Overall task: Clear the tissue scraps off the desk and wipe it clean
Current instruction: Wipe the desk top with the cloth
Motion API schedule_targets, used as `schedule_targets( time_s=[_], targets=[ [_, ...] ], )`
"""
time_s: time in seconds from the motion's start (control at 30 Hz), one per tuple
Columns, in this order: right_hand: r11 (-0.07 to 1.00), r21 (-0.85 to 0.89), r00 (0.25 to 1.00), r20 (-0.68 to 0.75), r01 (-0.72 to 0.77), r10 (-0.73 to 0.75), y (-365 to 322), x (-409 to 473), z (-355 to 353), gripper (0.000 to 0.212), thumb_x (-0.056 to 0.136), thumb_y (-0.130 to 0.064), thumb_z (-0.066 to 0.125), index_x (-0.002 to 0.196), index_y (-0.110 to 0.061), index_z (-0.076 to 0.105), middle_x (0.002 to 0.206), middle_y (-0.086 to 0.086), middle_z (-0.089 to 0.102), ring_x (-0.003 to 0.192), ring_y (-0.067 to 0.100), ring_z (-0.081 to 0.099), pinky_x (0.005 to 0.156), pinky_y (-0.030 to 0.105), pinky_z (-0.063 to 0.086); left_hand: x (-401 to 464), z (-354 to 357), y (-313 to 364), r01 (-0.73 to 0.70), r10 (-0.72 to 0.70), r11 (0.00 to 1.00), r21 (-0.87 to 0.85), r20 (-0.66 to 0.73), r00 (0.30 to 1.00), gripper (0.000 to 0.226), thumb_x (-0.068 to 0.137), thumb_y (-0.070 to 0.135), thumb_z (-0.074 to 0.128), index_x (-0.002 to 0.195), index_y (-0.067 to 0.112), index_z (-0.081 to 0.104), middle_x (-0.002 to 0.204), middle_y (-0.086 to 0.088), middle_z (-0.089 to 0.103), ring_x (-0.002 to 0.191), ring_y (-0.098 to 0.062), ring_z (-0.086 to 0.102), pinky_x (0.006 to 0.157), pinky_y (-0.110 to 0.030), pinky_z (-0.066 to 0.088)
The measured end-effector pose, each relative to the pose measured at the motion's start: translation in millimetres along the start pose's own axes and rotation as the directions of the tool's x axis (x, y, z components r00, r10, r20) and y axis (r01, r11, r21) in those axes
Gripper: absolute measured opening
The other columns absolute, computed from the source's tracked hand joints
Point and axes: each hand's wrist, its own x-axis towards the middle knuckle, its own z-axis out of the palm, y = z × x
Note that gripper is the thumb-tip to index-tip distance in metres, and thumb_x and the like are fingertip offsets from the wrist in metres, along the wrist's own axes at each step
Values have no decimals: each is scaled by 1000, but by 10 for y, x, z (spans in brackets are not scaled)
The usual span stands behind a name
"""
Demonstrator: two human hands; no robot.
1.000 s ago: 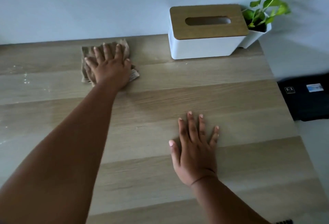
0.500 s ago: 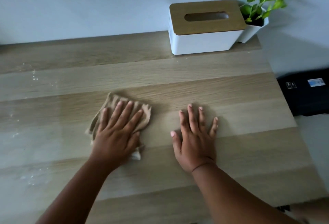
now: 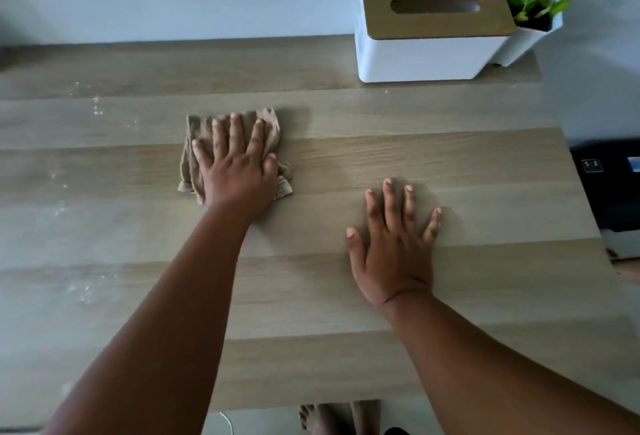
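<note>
My left hand [image 3: 239, 168] lies flat with straight fingers on a crumpled tan cloth [image 3: 197, 130], pressing it against the wooden desk [image 3: 381, 144] left of the middle. My right hand [image 3: 394, 244] rests palm down on the bare desk to the right, fingers spread, holding nothing. Small white specks and smears [image 3: 97, 105] dot the left part of the desk. No larger tissue scraps show.
A white tissue box with a wooden lid [image 3: 433, 26] stands at the back right against the wall. Behind it sits a small plant in a white pot [image 3: 533, 33]. A black device [image 3: 609, 185] lies beyond the desk's right edge.
My left hand with the cloth went from the far back of the desk toward me, then away again to the middle. My right hand stayed in place.
</note>
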Motion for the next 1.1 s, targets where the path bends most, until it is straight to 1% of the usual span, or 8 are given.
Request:
schedule_targets(
  time_s=[0.13, 0.3, 0.67, 0.77, 0.87, 0.93, 1.03, 1.1],
  targets=[
    [1000, 10, 1000, -13, 3, -3, -5, 2, -9, 73, 96, -58, 31, 160, -23, 32, 173, 4, 12, 159, 35, 5, 119, 74, 5, -387, 78, 97, -118, 118, 993, 6, -28, 993, 70, 96, 53, 25, 163, 34, 20, 174, -2, 8, 160, -26, -1, 126, -62, 0],
    [1000, 26, 1000, -8, -2, 2, -16, 16, -24, 74, 94, -59, 32, 159, -23, 33, 172, 6, 13, 159, 36, 6, 119, 74, 4, -919, 186, 159, -171, 171, 985, 18, -54, 984, 70, 96, 52, 29, 163, 33, 22, 173, -3, 11, 160, -25, 1, 126, -61, 3],
    [998, 57, 1000, 25, 6, -7, -8, 13, -67, 80, 87, -63, 29, 159, -27, 31, 173, 4, 11, 159, 33, 1, 119, 73, -2, -1921, 283, 216, -128, 126, 991, -40, -45, 991, 70, 97, 49, 31, 163, 30, 21, 173, -1, 9, 160, -21, -4, 127, -58, 4],
    [996, 79, 999, 32, 28, -31, 31, 0, -105, 81, 85, -66, 34, 157, -28, 34, 172, 3, 15, 159, 32, 3, 119, 74, 0, -2180, 296, 200, -111, 109, 992, -54, -35, 993, 70, 98, 48, 34, 164, 29, 22, 173, 0, 8, 160, -21, -5, 127, -56, 3],
    [988, 137, 997, 7, 71, -73, 80, -36, -124, 71, 89, -61, 50, 150, -27, 47, 169, 4, 27, 158, 33, 11, 119, 74, 3, -2399, 290, 187, -84, 83, 995, -62, -17, 996, 69, 99, 47, 36, 164, 29, 21, 173, 0, 6, 160, -21, -6, 127, -55, 3],
    [970, 190, 988, -38, 151, -147, 84, -99, -131, 58, 92, -50, 59, 143, -22, 57, 164, 6, 37, 156, 34, 20, 120, 71, 7, -2541, 271, 160, -59, 58, 996, -71, -6, 998, 68, 101, 46, 36, 164, 30, 19, 173, 1, 3, 160, -20, -9, 127, -54, 1],
    [927, 241, 956, -134, 286, -260, 82, -239, -118, 40, 94, -30, 57, 129, -12, 68, 154, 13, 50, 147, 39, 39, 121, 66, 18, -2701, 250, 96, -34, 36, 995, -91, 26, 999, 65, 104, 44, 35, 164, 30, 17, 173, 3, 0, 159, -19, -12, 127, -52, 0],
    [903, 263, 936, -188, 340, -298, 33, -362, -118, 40, 89, -25, 54, 121, -7, 72, 147, 18, 57, 138, 43, 49, 117, 64, 28, -2801, 221, 16, -25, 28, 995, -95, 36, 999, 64, 105, 44, 34, 164, 29, 18, 173, 5, -1, 159, -18, -12, 128, -52, 0]
  ],
)
